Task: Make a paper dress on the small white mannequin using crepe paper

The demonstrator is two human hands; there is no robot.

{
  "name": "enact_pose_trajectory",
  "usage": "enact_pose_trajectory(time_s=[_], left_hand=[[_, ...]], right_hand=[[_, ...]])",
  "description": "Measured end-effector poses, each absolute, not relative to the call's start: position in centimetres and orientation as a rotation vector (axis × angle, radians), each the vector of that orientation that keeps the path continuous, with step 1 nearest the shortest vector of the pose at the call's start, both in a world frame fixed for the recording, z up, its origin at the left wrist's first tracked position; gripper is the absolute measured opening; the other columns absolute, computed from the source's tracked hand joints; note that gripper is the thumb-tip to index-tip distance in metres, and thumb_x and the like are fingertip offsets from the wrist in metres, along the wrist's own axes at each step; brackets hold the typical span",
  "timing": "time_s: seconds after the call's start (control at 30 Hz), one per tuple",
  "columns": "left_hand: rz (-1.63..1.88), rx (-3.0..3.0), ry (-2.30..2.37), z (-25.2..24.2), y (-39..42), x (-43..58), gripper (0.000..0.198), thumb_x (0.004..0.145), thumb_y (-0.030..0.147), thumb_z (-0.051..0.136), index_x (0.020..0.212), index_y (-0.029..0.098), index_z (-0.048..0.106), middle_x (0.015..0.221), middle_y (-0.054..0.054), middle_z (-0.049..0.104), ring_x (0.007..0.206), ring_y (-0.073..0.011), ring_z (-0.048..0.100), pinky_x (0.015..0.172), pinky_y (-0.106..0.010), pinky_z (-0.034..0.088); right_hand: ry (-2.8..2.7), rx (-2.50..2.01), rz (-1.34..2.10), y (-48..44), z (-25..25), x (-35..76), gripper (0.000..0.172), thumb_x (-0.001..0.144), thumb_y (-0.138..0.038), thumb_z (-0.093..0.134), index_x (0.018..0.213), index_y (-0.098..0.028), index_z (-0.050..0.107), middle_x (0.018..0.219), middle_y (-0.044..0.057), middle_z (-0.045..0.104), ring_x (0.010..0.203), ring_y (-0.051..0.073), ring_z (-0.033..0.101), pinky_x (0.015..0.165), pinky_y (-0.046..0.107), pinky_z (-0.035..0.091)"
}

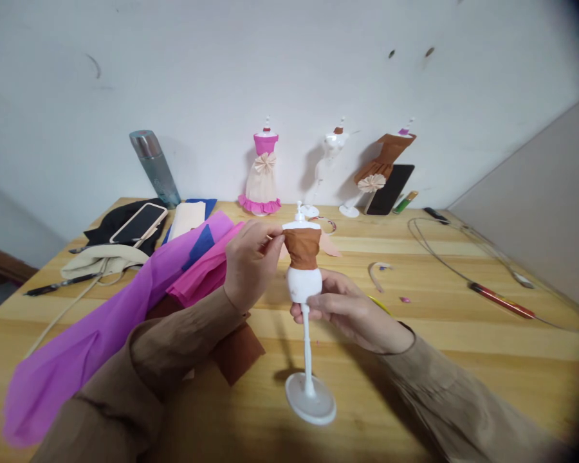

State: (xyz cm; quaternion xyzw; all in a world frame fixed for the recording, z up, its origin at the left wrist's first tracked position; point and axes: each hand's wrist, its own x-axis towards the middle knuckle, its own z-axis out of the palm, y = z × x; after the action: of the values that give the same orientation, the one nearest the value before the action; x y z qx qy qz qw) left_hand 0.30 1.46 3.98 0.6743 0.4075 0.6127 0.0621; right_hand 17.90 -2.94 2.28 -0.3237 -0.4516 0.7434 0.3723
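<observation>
You're gripping the little mannequin (303, 283) upright at centre frame, your right hand (348, 310) clamping its white hips from the lower right while your left hand (249, 262), just left of the bust, is pinching the edge of the brown paper wrap (303, 248) there.

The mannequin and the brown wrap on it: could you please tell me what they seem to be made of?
The mannequin looks like moulded white plastic: smooth and faintly glossy. The brown wrap on its torso seems crepe or tissue paper, matte and finely creased; thin fabric is possible. The left hand pinches its edge; the right hand holds the mannequin.
</observation>
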Motion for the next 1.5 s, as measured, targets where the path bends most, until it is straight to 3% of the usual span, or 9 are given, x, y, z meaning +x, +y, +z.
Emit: enact_pose_trajectory(time_s=[0.23, 0.43, 0.57, 0.7, 0.97, 1.5], left_hand=[[1.839, 2.144, 1.306, 3.9, 1.5, 0.4, 0.011, 0.082, 0.009, 0.062, 0.083, 0.02, 0.065, 0.073, 0.002, 0.067, 0.059, -0.0106, 0.059, 0.057, -0.022, 0.046], [1.813, 2.388, 1.311, 3.8, 1.2, 0.2, 0.019, 0.086, 0.008, 0.058, 0.098, 0.019, 0.067, 0.082, 0.0, 0.074, 0.07, -0.0122, 0.065, 0.067, -0.023, 0.048], [1.791, 2.47, 1.321, 4.0, 1.0, 0.1, 0.011, 0.089, 0.012, 0.059, 0.09, 0.02, 0.067, 0.072, 0.002, 0.071, 0.062, -0.0114, 0.062, 0.06, -0.023, 0.044], [1.798, 2.363, 1.329, 4.0, 1.1, 0.1, 0.013, 0.086, 0.011, 0.06, 0.093, 0.02, 0.067, 0.078, 0.0, 0.073, 0.064, -0.0115, 0.062, 0.062, -0.023, 0.045], [1.829, 2.27, 1.364, 4.0, 1.6, 0.0, 0.005, 0.085, 0.017, 0.063, 0.082, 0.02, 0.064, 0.071, 0.002, 0.066, 0.057, -0.0105, 0.054, 0.057, -0.023, 0.042], [1.464, 2.474, 1.504, 3.7, 2.7, -0.8, 0.023, 0.08, 0.014, 0.058, 0.059, 0.021, 0.051, 0.054, 0.002, 0.051, 0.051, -0.0133, 0.044, 0.053, -0.029, 0.03]], right_hand=[[-1.297, -0.866, 1.765, -2.8, 2.4, 17.9, 0.023, 0.075, -0.027, 0.077, 0.092, -0.015, 0.068, 0.075, 0.004, 0.073, 0.07, 0.015, 0.066, 0.068, 0.028, 0.052], [-1.337, -0.862, 1.731, -2.6, 2.5, 18.0, 0.022, 0.076, -0.029, 0.076, 0.091, -0.016, 0.066, 0.075, 0.004, 0.072, 0.069, 0.016, 0.065, 0.068, 0.031, 0.051], [-1.316, -0.9, 1.715, -2.4, 2.5, 18.2, 0.023, 0.075, -0.027, 0.075, 0.094, -0.017, 0.066, 0.077, 0.003, 0.071, 0.07, 0.016, 0.066, 0.068, 0.031, 0.052], [-1.349, -0.861, 1.704, -2.4, 2.6, 18.2, 0.02, 0.076, -0.027, 0.074, 0.092, -0.017, 0.066, 0.076, 0.003, 0.071, 0.07, 0.016, 0.065, 0.068, 0.031, 0.051], [-1.371, -0.812, 1.719, -2.6, 2.6, 18.1, 0.021, 0.078, -0.029, 0.075, 0.093, -0.017, 0.066, 0.076, 0.003, 0.07, 0.07, 0.016, 0.064, 0.068, 0.032, 0.05], [-1.267, -0.908, 1.765, -2.4, 2.5, 18.2, 0.024, 0.073, -0.027, 0.078, 0.092, -0.017, 0.068, 0.078, 0.004, 0.073, 0.072, 0.017, 0.068, 0.071, 0.033, 0.055]])
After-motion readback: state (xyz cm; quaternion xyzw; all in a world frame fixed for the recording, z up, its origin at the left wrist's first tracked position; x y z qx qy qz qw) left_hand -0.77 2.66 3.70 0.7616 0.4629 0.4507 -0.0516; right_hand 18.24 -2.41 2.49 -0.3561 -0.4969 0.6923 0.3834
